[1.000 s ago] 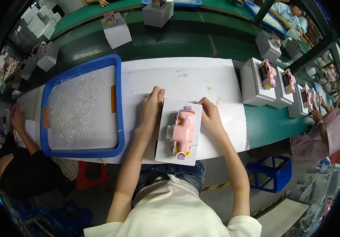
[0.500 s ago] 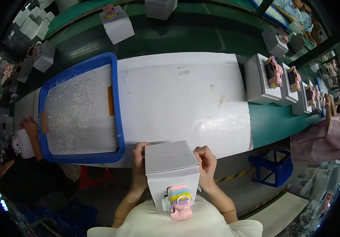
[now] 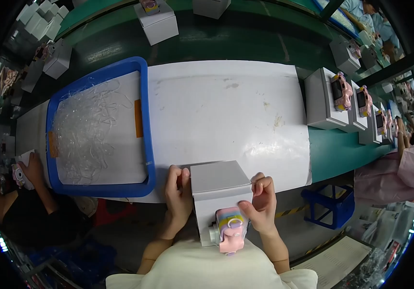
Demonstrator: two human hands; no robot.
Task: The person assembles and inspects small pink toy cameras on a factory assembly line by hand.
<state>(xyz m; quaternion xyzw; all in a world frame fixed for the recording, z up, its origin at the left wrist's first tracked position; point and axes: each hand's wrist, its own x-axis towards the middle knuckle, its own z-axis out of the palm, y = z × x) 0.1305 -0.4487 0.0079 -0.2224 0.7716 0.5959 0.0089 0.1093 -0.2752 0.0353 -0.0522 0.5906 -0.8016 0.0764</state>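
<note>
Both hands' grip pinching the white box (image 3: 219, 185), left hand (image 3: 178, 192), right hand (image 3: 261, 204), pink toy camera (image 3: 228, 231) on its front.

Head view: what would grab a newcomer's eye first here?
A pink toy camera on a white box, held at the near table edge between the left hand and right hand. Left of it, a blue tray of clear plastic loops. At right, a row of similar boxed cameras on the green belt.
</note>
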